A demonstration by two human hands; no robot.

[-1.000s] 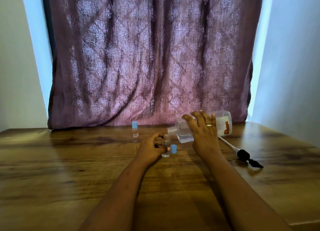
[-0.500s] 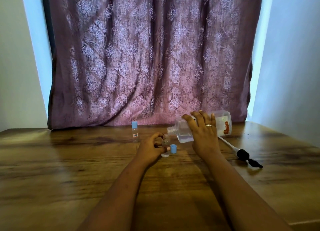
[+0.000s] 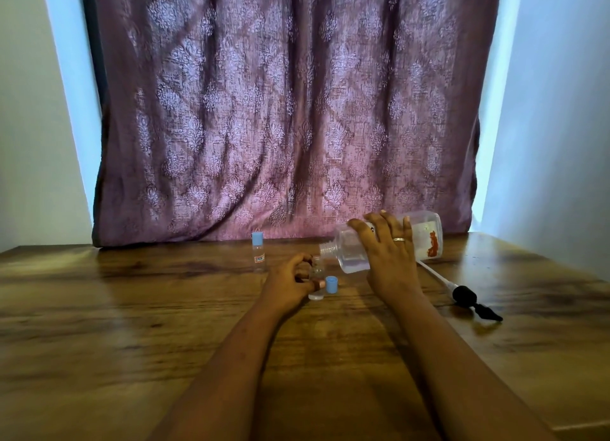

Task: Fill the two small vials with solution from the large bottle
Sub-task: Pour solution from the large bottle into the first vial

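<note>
Gripping tilted large bottle [image 3: 343, 254]: right hand [image 3: 389, 259] | left hand [image 3: 287, 282] pinches uncapped vial [image 3: 317, 269], largely hidden behind it

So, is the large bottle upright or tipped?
Tipped: the large bottle lies almost sideways in the right hand, neck toward the vial in the left hand.

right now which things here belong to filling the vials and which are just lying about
In the job: large bottle, tipped in the right hand; open vial, held by the left hand; loose blue cap; capped vial.
Lying about: black pump with tube on the table; curtain behind.
</note>
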